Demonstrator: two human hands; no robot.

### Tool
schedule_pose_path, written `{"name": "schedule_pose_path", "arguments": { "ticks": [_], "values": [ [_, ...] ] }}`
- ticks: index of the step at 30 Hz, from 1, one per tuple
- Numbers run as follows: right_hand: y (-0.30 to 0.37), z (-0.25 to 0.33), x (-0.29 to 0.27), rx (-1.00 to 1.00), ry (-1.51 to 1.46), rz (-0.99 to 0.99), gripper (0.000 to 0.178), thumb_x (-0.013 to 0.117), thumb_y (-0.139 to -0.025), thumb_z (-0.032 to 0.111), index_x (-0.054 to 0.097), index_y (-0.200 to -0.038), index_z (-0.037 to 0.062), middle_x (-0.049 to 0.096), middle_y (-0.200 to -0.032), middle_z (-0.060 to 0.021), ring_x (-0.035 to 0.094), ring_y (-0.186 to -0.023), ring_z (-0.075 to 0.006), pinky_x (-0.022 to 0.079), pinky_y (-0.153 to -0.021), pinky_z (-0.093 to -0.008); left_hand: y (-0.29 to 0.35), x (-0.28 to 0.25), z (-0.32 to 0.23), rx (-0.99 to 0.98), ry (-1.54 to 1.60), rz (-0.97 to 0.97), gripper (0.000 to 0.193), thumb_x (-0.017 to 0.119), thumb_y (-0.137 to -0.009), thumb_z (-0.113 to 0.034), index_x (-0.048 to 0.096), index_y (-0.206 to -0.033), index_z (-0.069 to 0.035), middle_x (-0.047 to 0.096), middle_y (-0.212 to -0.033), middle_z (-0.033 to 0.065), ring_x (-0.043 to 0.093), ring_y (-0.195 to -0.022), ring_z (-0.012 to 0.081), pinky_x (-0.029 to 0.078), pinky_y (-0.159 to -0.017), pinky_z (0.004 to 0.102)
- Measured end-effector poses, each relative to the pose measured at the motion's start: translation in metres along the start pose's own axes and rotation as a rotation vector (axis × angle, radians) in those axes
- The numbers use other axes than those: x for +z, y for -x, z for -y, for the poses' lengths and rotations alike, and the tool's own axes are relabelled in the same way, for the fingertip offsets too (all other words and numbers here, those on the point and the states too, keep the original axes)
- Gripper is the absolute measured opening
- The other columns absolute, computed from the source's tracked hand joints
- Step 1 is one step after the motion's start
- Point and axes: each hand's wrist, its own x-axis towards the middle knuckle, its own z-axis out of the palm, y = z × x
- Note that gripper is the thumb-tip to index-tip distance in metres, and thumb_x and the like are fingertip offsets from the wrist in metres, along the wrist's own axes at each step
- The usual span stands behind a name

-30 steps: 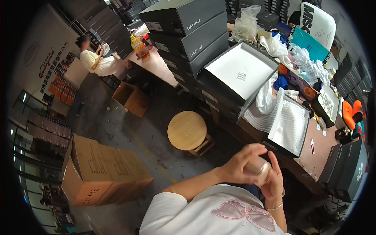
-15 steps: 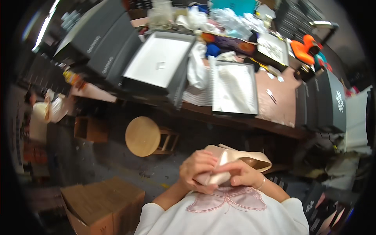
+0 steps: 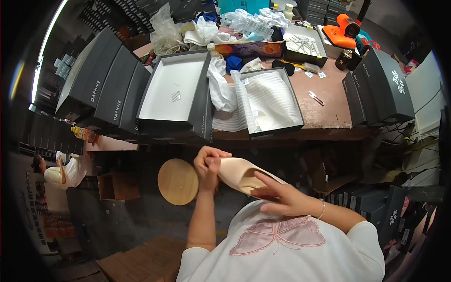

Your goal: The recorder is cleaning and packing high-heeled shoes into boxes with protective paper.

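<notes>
A beige pump-style shoe (image 3: 235, 171) is held in front of my chest, toe to the left and its opening facing me. My left hand (image 3: 207, 165) is closed round the toe end. On the opening's near edge lies my right hand (image 3: 284, 198), its fingers stretched out and partly inside the shoe. The heel end is mostly hidden behind the right hand. Beyond the shoe, on the workbench, an open shoe box (image 3: 300, 105) holds white wrapping sheet (image 3: 270, 96). To its left is a box with a white inside (image 3: 167, 89).
Dark shoe boxes (image 3: 105, 101) stand at the bench's left, more (image 3: 383, 89) at its right. Small scissors (image 3: 315, 98) and an orange device (image 3: 340, 33) are on the bench. A round stool (image 3: 178, 182) and a cardboard carton (image 3: 141, 261) stand below. Another person (image 3: 70, 171) is far left.
The shoe has swung round and moved up and left. My left hand has shifted to its toe, my right to its opening. A white piece between my hands no longer shows.
</notes>
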Motion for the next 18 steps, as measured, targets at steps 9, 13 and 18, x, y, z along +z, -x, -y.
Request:
{"name": "schedule_pose_path", "arguments": {
  "ticks": [9, 13, 18],
  "values": [
    [-0.069, -0.048, 0.021, -0.096, 0.695, 0.204, 0.058, 0.027, -0.099, 0.05, 0.048, -0.111, -0.0034, 0.054, -0.108, -0.022, 0.05, -0.112, -0.0359, 0.008, -0.111, -0.0609, -0.026, -0.018, 0.049, -0.592, -0.006, 0.281, 0.036, 0.063, -0.086, -0.044, 0.056, -0.079, -0.009, 0.051, -0.07, -0.0033, 0.046, -0.063, 0.005, 0.038, -0.057, 0.0215],
    [-0.093, -0.073, 0.057, 0.095, 0.668, 0.146, 0.071, 0.021, -0.099, 0.054, 0.057, -0.102, -0.0068, 0.054, -0.105, -0.0253, 0.049, -0.113, -0.0372, 0.007, -0.109, -0.0641, -0.004, -0.037, 0.051, -0.622, -0.097, 0.145, 0.039, 0.063, -0.087, -0.046, 0.052, -0.075, -0.011, 0.048, -0.069, -0.0032, 0.044, -0.062, 0.0048, 0.037, -0.055, 0.0225],
    [-0.107, -0.067, 0.066, 0.132, 0.584, 0.161, 0.077, 0.017, -0.099, 0.055, 0.062, -0.103, -0.0068, 0.055, -0.108, -0.0253, 0.048, -0.116, -0.0373, 0.005, -0.108, -0.0647, 0.0, -0.053, 0.051, -0.594, -0.106, 0.108, 0.039, 0.062, -0.089, -0.044, 0.048, -0.072, -0.012, 0.045, -0.067, -0.0045, 0.041, -0.061, 0.0039, 0.035, -0.053, 0.0218]
  ]
}}
